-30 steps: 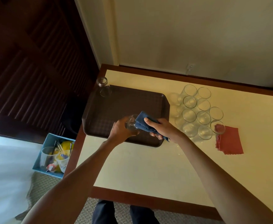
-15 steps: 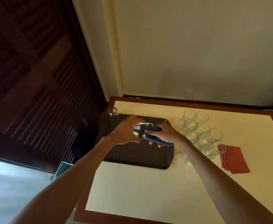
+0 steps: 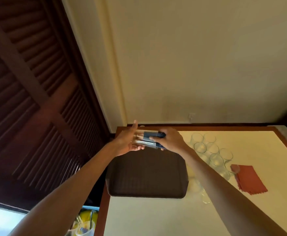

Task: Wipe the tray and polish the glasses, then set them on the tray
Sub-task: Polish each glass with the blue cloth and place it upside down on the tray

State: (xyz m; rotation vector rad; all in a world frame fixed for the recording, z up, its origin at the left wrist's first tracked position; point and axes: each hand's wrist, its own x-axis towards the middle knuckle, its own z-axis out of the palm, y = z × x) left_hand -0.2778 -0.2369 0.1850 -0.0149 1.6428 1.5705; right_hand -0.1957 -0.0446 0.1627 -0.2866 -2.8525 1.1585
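Both hands were raised above the far end of the tray [image 3: 147,174].
- Left hand [image 3: 128,142]: cupped the closed end of a glass [image 3: 141,141] that lay on its side in the air; fingers curled under it, thumb sticking up free.
- Right hand [image 3: 170,140]: fingers clenched on a blue cloth [image 3: 153,135], bunched at the mouth of the glass. How far in the cloth went, I could not tell because of blur.
- The tray was dark brown and ribbed, flat on the pale table [image 3: 164,217] near its left edge.
- A cluster of glasses [image 3: 212,150] stood upright on the table just right of the tray, packed close together.
- A folded red cloth [image 3: 249,180] lay beyond the cluster, one glass touching its near corner.
- A dark slatted door [image 3: 28,99] filled the left side.
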